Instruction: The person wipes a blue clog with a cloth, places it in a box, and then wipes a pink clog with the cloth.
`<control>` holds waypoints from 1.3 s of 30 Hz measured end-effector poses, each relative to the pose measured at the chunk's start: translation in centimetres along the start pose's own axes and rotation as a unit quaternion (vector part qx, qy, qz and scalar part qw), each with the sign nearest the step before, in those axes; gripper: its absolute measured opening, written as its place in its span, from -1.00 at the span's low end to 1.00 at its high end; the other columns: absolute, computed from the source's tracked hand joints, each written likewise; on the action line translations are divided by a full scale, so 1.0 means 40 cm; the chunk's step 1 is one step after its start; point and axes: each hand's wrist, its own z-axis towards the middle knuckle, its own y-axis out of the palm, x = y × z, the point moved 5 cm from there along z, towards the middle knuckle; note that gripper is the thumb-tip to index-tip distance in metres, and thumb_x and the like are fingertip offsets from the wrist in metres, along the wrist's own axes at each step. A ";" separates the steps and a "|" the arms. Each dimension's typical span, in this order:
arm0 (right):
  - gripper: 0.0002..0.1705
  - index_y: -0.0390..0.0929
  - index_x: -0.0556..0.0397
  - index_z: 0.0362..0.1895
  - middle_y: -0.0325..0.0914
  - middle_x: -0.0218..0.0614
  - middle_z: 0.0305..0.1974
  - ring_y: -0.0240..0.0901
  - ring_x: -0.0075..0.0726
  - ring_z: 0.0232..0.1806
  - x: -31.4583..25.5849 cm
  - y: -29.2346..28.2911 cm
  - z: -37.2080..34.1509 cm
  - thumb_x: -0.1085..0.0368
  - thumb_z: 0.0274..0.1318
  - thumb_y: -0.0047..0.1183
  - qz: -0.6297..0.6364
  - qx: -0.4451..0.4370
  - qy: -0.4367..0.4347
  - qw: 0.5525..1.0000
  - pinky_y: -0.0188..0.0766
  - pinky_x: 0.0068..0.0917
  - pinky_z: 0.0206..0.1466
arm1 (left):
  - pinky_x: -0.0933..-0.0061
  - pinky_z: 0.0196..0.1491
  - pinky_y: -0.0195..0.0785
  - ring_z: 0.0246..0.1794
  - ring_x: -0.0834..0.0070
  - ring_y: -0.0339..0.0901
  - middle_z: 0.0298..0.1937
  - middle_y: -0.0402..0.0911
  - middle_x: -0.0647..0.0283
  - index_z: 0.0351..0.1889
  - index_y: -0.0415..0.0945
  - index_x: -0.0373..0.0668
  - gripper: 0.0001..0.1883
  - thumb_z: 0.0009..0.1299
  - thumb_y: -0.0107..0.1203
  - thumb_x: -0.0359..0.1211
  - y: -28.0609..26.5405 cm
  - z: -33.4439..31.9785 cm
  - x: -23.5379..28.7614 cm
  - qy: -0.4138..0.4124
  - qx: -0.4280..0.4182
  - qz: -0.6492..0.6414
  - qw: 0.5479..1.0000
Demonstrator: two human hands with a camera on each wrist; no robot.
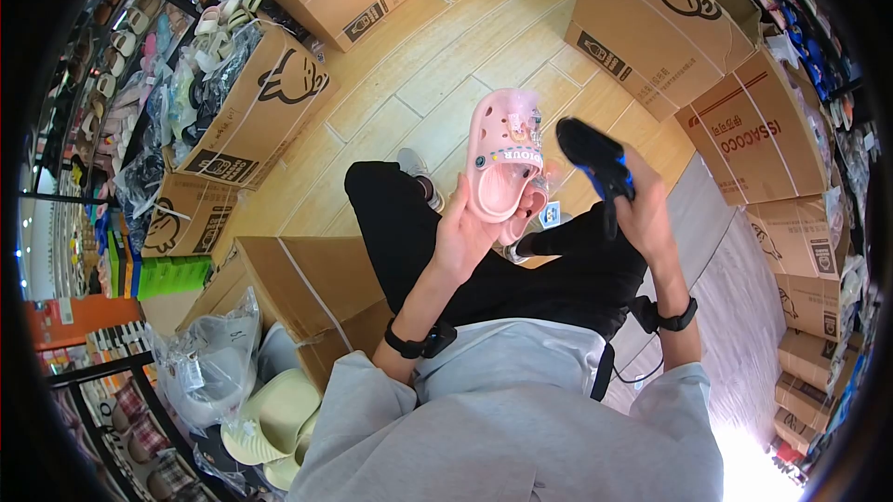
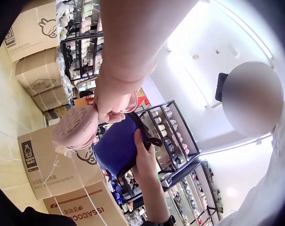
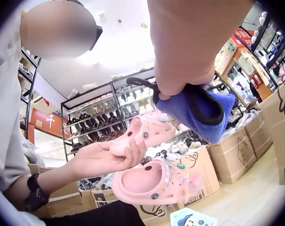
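Observation:
My left hand (image 1: 465, 237) grips a pair of pink clogs from below. The upper clog (image 1: 498, 195) has charms and lettering on its strap and a fluffy tuft near the toe. Partly behind the fingers is the second clog (image 3: 140, 181), seen more fully in the right wrist view. My right hand (image 1: 646, 204) holds a blue pad (image 2: 116, 146) with black edging and a black loop, its dark side (image 1: 581, 144) showing from above. The pad is apart from the clogs, to their right in the head view. A cartoon tag (image 1: 551, 214) hangs beside the lower clog.
An opened carton (image 1: 307, 288) stands by my left side, with pale green slippers (image 1: 270, 418) and bagged footwear (image 1: 209, 362) nearby. More cartons (image 1: 651, 27) surround the tiled floor (image 1: 437, 65). Shoe racks (image 2: 168, 136) line the walls.

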 end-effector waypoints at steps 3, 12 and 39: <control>-0.26 0.46 0.18 0.33 0.57 0.01 0.21 0.49 0.20 0.24 -0.052 0.017 0.000 0.65 -0.07 0.13 0.015 -0.062 -0.072 0.995 0.38 -0.20 0.33 | 0.13 0.51 0.18 0.47 0.20 0.36 0.45 0.37 -0.06 0.55 0.09 -0.28 -0.33 0.72 -0.39 0.05 0.012 -0.002 0.005 0.011 0.013 0.036 0.999; -0.24 0.49 0.14 0.31 0.54 -0.02 0.28 0.48 0.13 0.31 -0.047 0.018 -0.005 0.58 -0.12 0.23 -0.038 0.024 -0.064 0.997 0.39 -0.12 0.33 | 0.17 0.57 0.08 0.58 0.32 0.21 0.55 0.23 0.09 0.61 -0.06 -0.24 -0.35 0.73 -0.30 -0.04 0.036 -0.007 0.013 0.093 0.011 0.166 0.982; -0.46 0.55 0.22 0.23 0.57 -0.07 0.27 0.53 -0.01 0.32 -0.181 0.096 -0.040 0.43 0.10 0.08 -0.242 0.007 -0.289 0.926 0.50 -0.17 0.32 | 0.41 0.42 0.17 0.43 0.49 0.28 0.46 0.27 0.17 0.59 -0.02 -0.31 -0.38 0.71 -0.13 -0.20 0.029 -0.013 -0.027 0.121 0.010 0.289 0.949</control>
